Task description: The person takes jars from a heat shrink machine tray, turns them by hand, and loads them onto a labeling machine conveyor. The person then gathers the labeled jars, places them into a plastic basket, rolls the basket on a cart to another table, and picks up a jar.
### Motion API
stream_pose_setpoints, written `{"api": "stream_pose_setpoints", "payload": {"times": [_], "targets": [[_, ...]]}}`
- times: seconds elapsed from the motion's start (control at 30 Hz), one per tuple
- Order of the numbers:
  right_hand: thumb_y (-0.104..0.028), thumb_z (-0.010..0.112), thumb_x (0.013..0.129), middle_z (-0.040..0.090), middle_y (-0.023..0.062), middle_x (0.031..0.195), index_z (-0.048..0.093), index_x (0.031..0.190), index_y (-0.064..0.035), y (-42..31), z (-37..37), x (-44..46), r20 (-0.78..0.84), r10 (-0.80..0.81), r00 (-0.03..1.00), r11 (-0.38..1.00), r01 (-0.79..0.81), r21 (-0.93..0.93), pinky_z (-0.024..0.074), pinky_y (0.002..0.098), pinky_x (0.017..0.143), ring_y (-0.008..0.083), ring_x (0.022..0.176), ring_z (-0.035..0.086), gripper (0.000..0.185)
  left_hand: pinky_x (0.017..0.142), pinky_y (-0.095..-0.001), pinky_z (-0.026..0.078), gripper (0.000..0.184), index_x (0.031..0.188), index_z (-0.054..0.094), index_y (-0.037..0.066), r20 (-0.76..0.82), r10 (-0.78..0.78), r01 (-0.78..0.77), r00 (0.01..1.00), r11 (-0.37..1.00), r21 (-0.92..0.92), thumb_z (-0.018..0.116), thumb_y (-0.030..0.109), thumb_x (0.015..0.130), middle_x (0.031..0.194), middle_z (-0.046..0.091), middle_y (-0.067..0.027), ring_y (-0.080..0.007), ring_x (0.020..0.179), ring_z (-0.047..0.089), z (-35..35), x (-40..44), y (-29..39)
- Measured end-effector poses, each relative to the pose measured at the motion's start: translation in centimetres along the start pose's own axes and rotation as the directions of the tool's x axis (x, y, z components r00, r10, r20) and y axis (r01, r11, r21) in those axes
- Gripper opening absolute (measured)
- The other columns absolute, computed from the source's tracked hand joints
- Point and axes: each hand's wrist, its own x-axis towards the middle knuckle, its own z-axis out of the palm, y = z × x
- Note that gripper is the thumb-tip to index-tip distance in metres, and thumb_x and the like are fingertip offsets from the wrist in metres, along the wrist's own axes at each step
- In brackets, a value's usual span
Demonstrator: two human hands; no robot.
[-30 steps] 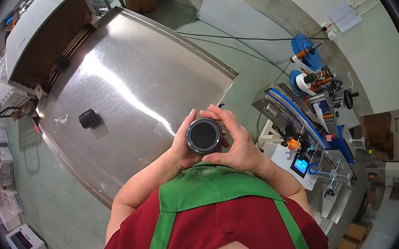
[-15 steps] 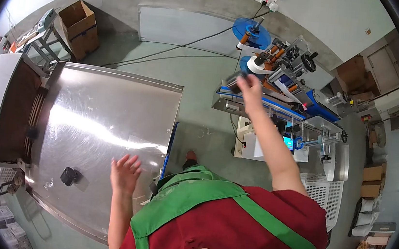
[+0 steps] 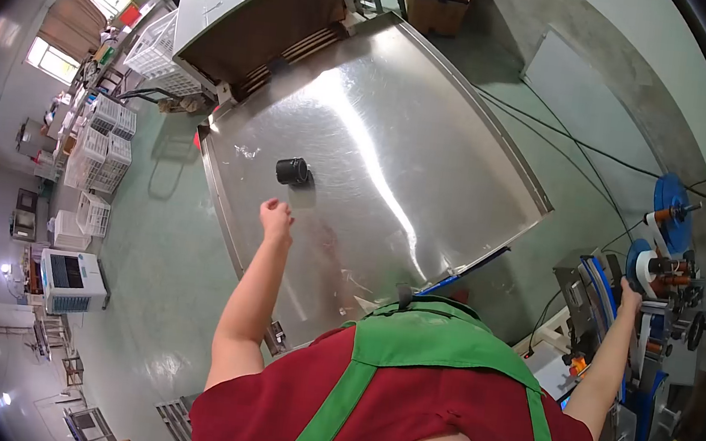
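Observation:
On the steel table point(image 3: 431, 134) lies a black cylindrical container point(image 3: 292, 171), with ridged sides. My left hand point(image 3: 276, 219) is over the table just short of it, empty, its fingers loosely curled and apart. Far to the right, my right hand point(image 3: 631, 296) is at the labelling machine point(image 3: 668, 292), beside its conveyor. A dark object point(image 3: 614, 268) shows at the fingertips of this hand; its shape is hard to make out.
A large metal housing point(image 3: 259, 13) with a slotted opening adjoins the table's far end. Blue reels point(image 3: 671, 202) stand on the machine. White plastic crates point(image 3: 100, 155) and an air cooler point(image 3: 74, 283) stand on the floor at left. Cables point(image 3: 569, 131) run along the floor.
My view has turned left, so the table now fills the middle. My left hand has come close to the black container. My right hand stays by the machine with the dark object.

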Motion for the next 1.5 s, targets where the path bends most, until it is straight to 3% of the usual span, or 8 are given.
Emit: {"api": "stream_pose_setpoints", "payload": {"times": [0.1,0.2,0.4,0.57,0.63,0.77,1.07,1.5], "targets": [[-0.053,0.077,0.067,0.057,0.0236,0.126,0.058,0.12,0.0068,-1.8,-0.9,-4.1,-0.017,-0.013,1.0,0.975,0.009,-0.223,0.041,0.045,0.1,0.0373,0.117,0.054,0.082,0.078,-0.0403,0.05,0.06,0.129,0.041,0.006,-0.002,0.228,-0.217,0.974,0.931,0.295,0.066,0.009,0.075,0.12,0.053,-0.0156,-0.029,0.098,0.056,-1.4,8.4,-0.1],[-0.057,0.073,0.071,0.059,0.0221,0.123,0.059,0.118,0.0052,-0.4,0.3,-2.7,0.04,0.008,0.999,0.946,0.006,-0.323,0.042,0.0458,0.099,0.0372,0.115,0.056,0.08,0.101,-0.0437,0.041,0.079,0.138,0.038,0.01,0.257,0.619,-0.592,0.742,0.424,0.686,0.07,0.005,0.067,0.13,0.05,-0.0172,-0.0334,0.121,0.048,0.1,7.1,3.1],[-0.05,0.067,0.079,0.06,0.0201,0.122,0.052,0.127,0.0001,-6.0,-4.7,-12.9,-0.272,-0.21,0.939,0.942,0.119,-0.315,0.0433,0.0454,0.096,0.0383,0.112,0.056,0.072,0.107,-0.0403,0.037,0.08,0.138,0.042,0.015,0.588,0.426,-0.601,0.688,-0.119,0.79,0.073,0.006,0.065,0.14,0.042,-0.0185,-0.0342,0.133,0.037,2.5,6.2,6.8],[-0.017,0.065,0.084,0.055,0.0236,0.125,0.049,0.126,0.0044,-3.1,-0.1,-14.4,-0.196,-0.668,0.718,0.708,0.694,0.131,0.0386,0.0418,0.101,0.0357,0.117,0.052,0.05,0.102,-0.0408,0.041,0.07,0.132,0.047,0.01,0.58,0.497,-0.68,0.645,0.029,0.733,0.069,0.002,0.066,0.135,0.046,-0.0181,-0.0361,0.124,0.043,3.0,11.8,3.1],[-0.012,0.064,0.081,0.055,0.0188,0.123,0.052,0.123,0.0007,-10.4,-3.3,-29.0,0.032,-0.62,0.784,0.768,0.597,0.234,0.038,0.0397,0.102,0.0318,0.116,0.051,0.045,0.097,-0.0399,0.044,0.063,0.122,0.053,0.005,0.564,0.559,-0.747,0.607,0.161,0.645,0.071,0.001,0.062,0.123,0.054,-0.0178,-0.0364,0.11,0.052,3.5,10.3,3.2],[-0.011,0.068,0.077,0.055,0.0139,0.125,0.054,0.121,-0.0031,-13.4,-1.8,-39.6,0.053,-0.93,0.363,0.36,0.875,0.325,0.0379,0.0406,0.103,0.0302,0.12,0.048,0.047,0.085,-0.0311,0.049,0.07,0.123,0.047,0.005,0.686,0.301,-0.436,0.662,0.899,0.027,0.077,0.0,0.06,0.106,0.06,-0.0061,-0.019,0.097,0.059,5.4,0.6,4.5],[-0.037,0.083,0.066,0.038,0.0153,0.144,0.039,0.137,-0.0035,-22.6,-7.8,-51.8,0.216,-0.974,-0.069,0.082,0.781,0.619,0.0265,0.0458,0.111,0.0348,0.137,0.03,0.09,0.099,-0.031,0.042,0.084,0.133,0.039,0.006,0.947,0.29,0.031,0.137,0.954,-0.297,0.078,-0.002,0.059,0.128,0.052,-0.0071,-0.0159,0.115,0.052,8.5,-22.3,8.9],[-0.017,0.083,0.071,0.05,0.0079,0.13,0.04,0.134,-0.0035,-20.2,-9.3,-51.2,0.36,-0.912,0.198,0.405,0.287,0.868,0.0429,0.0314,0.1,0.0174,0.117,0.052,0.077,0.103,-0.0416,0.041,0.103,0.151,0.01,0.015,0.942,0.319,0.197,-0.108,0.935,-0.294,0.074,0.006,0.07,0.138,0.037,-0.0146,-0.0258,0.127,0.042,10.6,-27.1,9.2]]}}
